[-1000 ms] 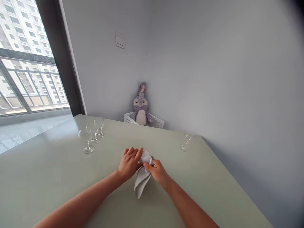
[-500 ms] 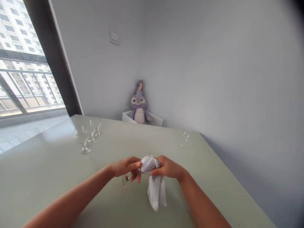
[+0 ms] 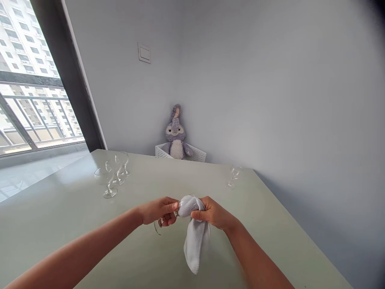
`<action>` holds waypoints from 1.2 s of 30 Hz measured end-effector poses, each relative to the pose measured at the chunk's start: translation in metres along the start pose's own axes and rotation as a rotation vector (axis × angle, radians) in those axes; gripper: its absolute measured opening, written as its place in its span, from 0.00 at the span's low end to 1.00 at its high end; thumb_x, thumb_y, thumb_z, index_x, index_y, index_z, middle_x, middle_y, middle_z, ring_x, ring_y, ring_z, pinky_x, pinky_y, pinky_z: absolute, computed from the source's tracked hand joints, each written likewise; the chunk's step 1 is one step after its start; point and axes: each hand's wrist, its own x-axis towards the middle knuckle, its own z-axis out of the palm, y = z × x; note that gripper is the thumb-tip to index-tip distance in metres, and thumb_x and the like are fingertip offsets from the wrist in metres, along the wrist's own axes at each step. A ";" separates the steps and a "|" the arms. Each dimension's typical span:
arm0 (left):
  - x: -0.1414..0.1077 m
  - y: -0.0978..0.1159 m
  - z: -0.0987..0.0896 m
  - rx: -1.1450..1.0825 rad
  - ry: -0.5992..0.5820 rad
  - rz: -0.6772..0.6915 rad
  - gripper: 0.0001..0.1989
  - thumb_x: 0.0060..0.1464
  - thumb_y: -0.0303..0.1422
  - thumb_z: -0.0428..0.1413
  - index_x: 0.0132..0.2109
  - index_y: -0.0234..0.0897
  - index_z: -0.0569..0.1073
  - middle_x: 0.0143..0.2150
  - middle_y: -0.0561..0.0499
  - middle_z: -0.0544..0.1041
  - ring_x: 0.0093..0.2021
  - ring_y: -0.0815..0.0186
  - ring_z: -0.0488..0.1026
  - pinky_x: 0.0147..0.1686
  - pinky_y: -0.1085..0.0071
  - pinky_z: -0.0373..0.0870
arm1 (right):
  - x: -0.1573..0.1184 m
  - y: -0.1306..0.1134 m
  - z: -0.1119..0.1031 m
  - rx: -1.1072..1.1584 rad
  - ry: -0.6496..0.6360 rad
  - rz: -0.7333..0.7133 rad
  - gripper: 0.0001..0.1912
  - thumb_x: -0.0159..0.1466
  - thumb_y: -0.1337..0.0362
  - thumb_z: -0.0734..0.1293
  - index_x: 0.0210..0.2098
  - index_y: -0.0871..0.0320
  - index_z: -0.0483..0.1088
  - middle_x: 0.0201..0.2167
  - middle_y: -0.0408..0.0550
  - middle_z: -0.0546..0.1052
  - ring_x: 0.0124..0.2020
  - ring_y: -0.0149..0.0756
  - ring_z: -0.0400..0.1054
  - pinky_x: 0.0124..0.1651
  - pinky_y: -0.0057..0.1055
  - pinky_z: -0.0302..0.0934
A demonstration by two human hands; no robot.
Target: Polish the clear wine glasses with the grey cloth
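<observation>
Low over the table, a stemmed glass [image 3: 157, 228] lies sideways between my hands, its foot pointing left. My left hand [image 3: 162, 210] is closed around its stem. A white cloth [image 3: 194, 241] is stuffed into the bowl of this glass, and its loose end hangs down. My right hand [image 3: 209, 213] grips the cloth at the glass's mouth, thumb in front. The fingertips of my right hand are hidden by the cloth.
On the left of the pale green table [image 3: 144, 257] several stemmed glasses [image 3: 108, 186] stand upright. One smaller glass [image 3: 235, 176] stands at the back right. Behind the table, a plush rabbit [image 3: 176, 140] sits in a white basket [image 3: 197, 154] by the wall.
The fingers of my left hand have curled tighter around the stem. The hanging end of the cloth has swung slightly left and lower. The view has tilted up a little.
</observation>
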 end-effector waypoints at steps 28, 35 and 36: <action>0.008 -0.013 -0.007 0.269 0.454 -0.270 0.16 0.50 0.43 0.46 0.35 0.37 0.71 0.21 0.55 0.65 0.22 0.70 0.61 0.21 0.75 0.53 | -0.013 -0.020 -0.003 -0.977 0.323 -0.341 0.20 0.60 0.53 0.59 0.50 0.53 0.65 0.45 0.47 0.72 0.43 0.41 0.64 0.44 0.34 0.59; 0.009 -0.003 0.020 0.864 0.595 0.003 0.09 0.52 0.33 0.46 0.30 0.37 0.70 0.21 0.52 0.68 0.23 0.67 0.64 0.25 0.73 0.52 | 0.016 0.010 0.024 -0.999 0.457 -0.447 0.18 0.64 0.63 0.54 0.52 0.51 0.63 0.53 0.45 0.66 0.51 0.42 0.59 0.52 0.39 0.54; 0.008 -0.003 0.022 0.880 0.616 0.039 0.09 0.53 0.34 0.47 0.35 0.38 0.70 0.21 0.52 0.68 0.24 0.66 0.65 0.25 0.73 0.52 | 0.019 0.013 0.019 -0.901 0.492 -0.426 0.18 0.63 0.62 0.55 0.51 0.51 0.65 0.51 0.46 0.68 0.50 0.41 0.60 0.50 0.38 0.56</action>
